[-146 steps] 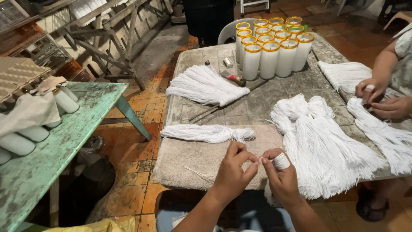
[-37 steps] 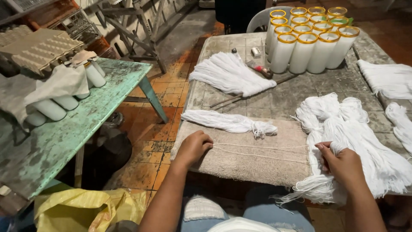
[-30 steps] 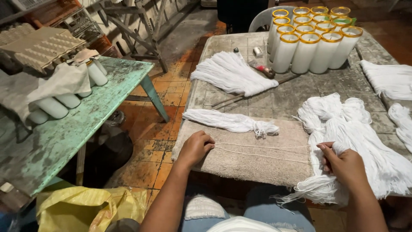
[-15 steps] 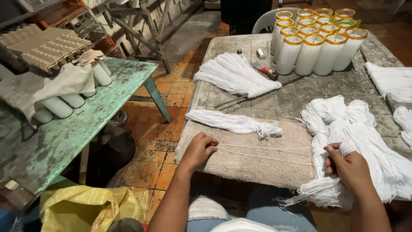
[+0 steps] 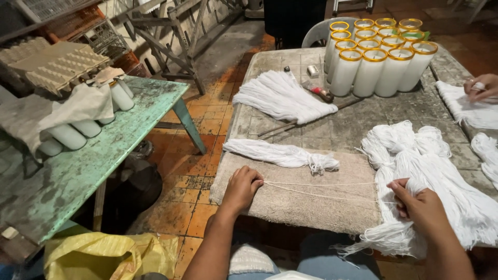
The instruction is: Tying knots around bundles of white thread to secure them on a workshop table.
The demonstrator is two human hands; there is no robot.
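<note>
My left hand (image 5: 242,187) rests on a beige cloth pad (image 5: 301,207) and pinches one end of a thin white string (image 5: 321,190). That string runs taut across the pad to my right hand (image 5: 421,208), which pinches its other end on top of a big pile of white string hanks (image 5: 441,181). Just beyond the string lies a tied bundle of white strands (image 5: 282,154). A wider fan-shaped bundle (image 5: 282,97) lies farther back on the grey stone table (image 5: 337,129).
Several tall white candles in gold-rimmed glasses (image 5: 376,59) stand at the table's far side. Another person's hand (image 5: 482,87) works white string at the right edge. A green wooden table (image 5: 93,155) at left carries cloth-covered candles (image 5: 78,124). A yellow bag (image 5: 93,256) lies on the floor.
Earlier both hands were together at the pad's front with a small white roll. They have since moved apart with a string stretched between them; in the last second they barely moved.
</note>
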